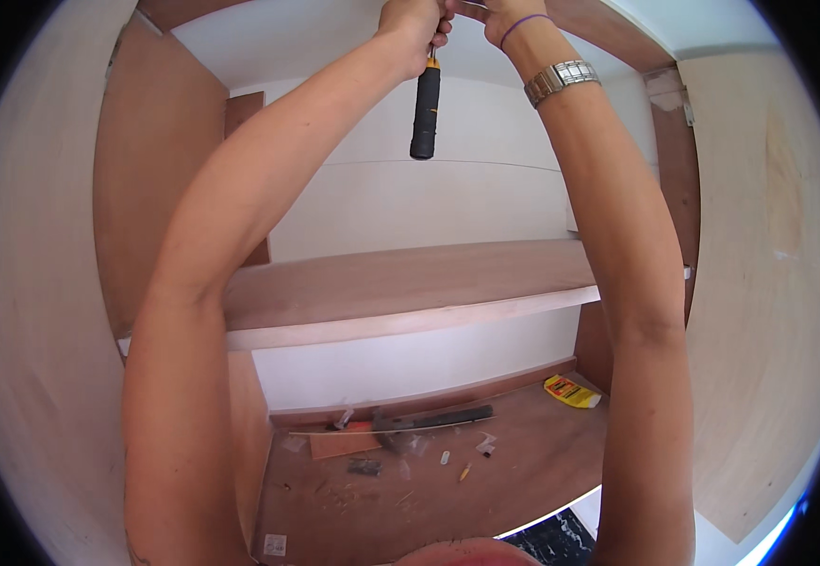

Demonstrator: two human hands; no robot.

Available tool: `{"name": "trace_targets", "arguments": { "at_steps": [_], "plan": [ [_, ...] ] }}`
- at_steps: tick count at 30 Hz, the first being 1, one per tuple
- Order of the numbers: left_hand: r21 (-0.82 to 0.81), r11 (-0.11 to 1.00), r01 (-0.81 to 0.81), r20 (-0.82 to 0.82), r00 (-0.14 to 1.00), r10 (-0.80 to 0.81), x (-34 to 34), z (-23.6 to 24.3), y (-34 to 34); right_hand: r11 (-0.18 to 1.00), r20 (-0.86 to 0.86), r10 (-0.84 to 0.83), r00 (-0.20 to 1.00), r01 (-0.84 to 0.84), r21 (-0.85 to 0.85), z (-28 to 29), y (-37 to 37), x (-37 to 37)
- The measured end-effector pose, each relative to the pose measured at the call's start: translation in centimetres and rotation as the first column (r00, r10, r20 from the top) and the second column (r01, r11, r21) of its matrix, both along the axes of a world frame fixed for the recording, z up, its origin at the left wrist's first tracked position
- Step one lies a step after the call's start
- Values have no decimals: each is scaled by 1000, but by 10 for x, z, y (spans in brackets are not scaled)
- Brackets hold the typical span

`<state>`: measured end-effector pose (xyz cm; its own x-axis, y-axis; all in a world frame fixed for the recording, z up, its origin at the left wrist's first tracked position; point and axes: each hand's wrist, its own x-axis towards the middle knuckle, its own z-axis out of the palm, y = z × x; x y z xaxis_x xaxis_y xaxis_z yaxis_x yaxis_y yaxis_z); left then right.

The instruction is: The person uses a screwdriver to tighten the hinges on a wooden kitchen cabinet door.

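Arms [188, 274] flank the black handle [425, 113] (open room above shelf edge [429, 315]).

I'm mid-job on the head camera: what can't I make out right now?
In the head view:
Right hand: cut off by the top edge; its grip can't be told.
Black-handled tool: its far end is out of sight, behind the left hand or past the top edge.
Middle shelf: right part hidden behind the right forearm.
Small orange piece below: too small to identify.
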<state>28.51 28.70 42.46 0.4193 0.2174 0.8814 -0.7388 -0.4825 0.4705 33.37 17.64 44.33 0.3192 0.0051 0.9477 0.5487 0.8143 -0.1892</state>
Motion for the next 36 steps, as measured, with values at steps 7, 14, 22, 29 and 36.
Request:
{"name": "trace_targets", "arguments": {
  "at_steps": [7, 14, 22, 29, 36],
  "plan": [
    [28, 1000, -11, 93, 996, 8, -7, 4, 3, 984, -55, 177, 983, -177, 13, 6, 1, 2],
    [79, 988, 130, 237, 961, -145, -2, 8, 3, 988, -107, 136, 985, -127, 89, -15, 5, -14],
    [-100, 990, 95, 89, 992, -87, -37, -10, -33, 847, 34, -529, 848, 530, -49, -92, 10, 24],
    [4, 997, -80, 323, 943, 75, -28, 15, -26, 790, 86, -603, 793, 608, -76, -111, 17, 43],
    [61, 991, -121, 341, 935, 93, -27, 19, -29, 762, 121, -634, 764, 643, -69, -112, 7, 48]
  ]
}}
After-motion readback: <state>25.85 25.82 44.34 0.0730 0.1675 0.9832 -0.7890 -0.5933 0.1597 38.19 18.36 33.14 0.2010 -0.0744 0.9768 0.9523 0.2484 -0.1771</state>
